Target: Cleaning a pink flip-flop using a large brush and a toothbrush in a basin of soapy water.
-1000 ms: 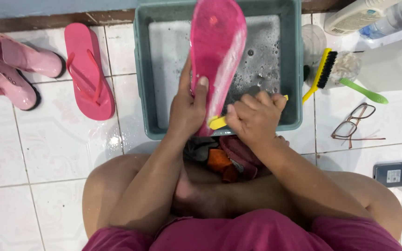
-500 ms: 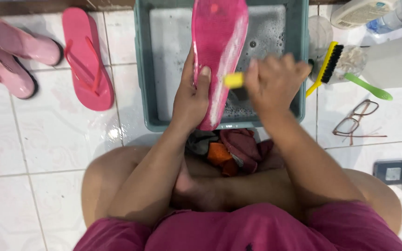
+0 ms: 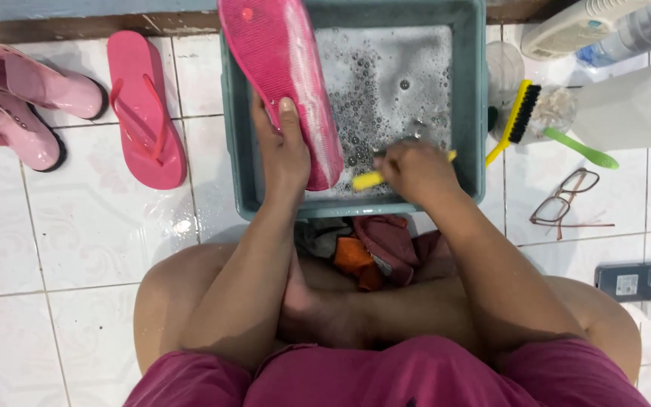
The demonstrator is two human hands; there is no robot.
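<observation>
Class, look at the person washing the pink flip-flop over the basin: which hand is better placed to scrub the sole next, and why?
The right hand. It already grips the yellow brush just beside the pink flip-flop, over the soapy basin. The left hand is busy holding the flip-flop.

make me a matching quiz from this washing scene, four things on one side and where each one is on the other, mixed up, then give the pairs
Things:
1. pink flip-flop sole
2. yellow-handled brush
3. eyeglasses
4. phone

Places:
A. on the tiles beside the person's right knee
B. held by the left hand over the grey-green basin
C. on the tiles right of the basin, below a green-handled brush
D. in the right hand, down in the soapy water

Pairs: 1-B, 2-D, 3-C, 4-A
</observation>
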